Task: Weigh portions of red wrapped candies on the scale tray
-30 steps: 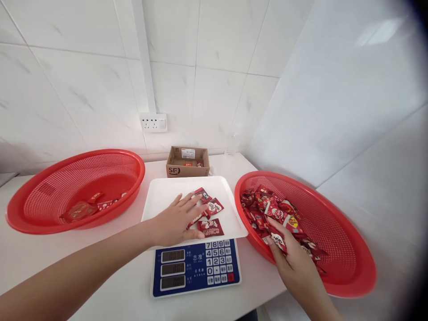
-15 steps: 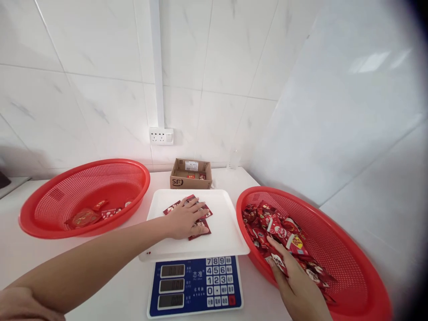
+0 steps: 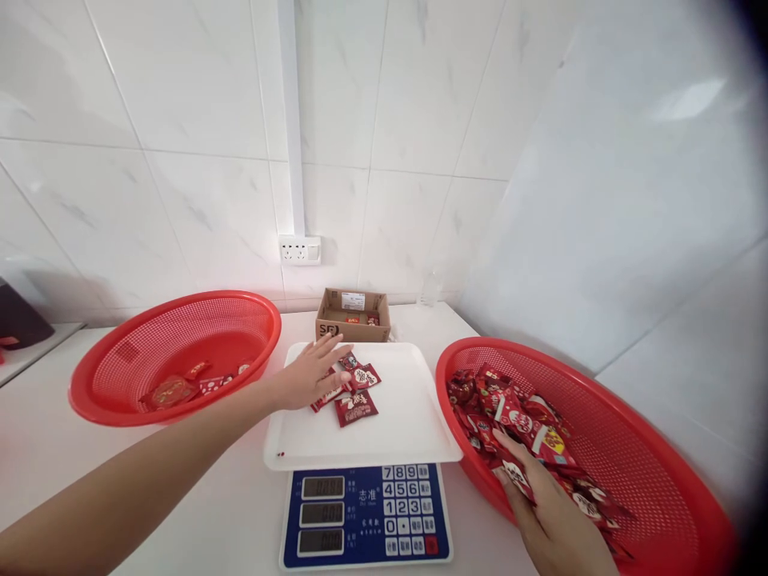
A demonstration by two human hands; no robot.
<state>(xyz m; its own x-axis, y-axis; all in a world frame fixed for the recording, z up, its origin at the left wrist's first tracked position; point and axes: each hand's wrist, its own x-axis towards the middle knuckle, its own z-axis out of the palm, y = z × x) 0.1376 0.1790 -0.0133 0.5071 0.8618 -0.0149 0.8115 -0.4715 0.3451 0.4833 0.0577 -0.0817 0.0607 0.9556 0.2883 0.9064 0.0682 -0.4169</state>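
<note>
My left hand (image 3: 309,378) hovers with fingers spread at the left side of a few small red packets (image 3: 356,408) on the white scale tray (image 3: 396,440). Its thumb overlaps one packet from this view; whether it touches cannot be told. Low at the near side of the right red basket (image 3: 474,344), my right hand (image 3: 549,520) pinches a dark red packet (image 3: 517,478) between thumb and fingers. Around that hand lie many red packets (image 3: 510,412) with white and yellow print. Below the tray shows the blue keypad scale (image 3: 367,520).
A second red basket (image 3: 84,396) stands at the left with several red packets inside. Behind the tray is a small cardboard box (image 3: 353,330) near the wall. A clear glass (image 3: 430,288) stands at the back right. A wall socket (image 3: 300,250) is above the box.
My left hand has drawn left off the packets on the tray, uncovering them. My right hand still grips its packet in the basket. The view has shifted slightly left.
</note>
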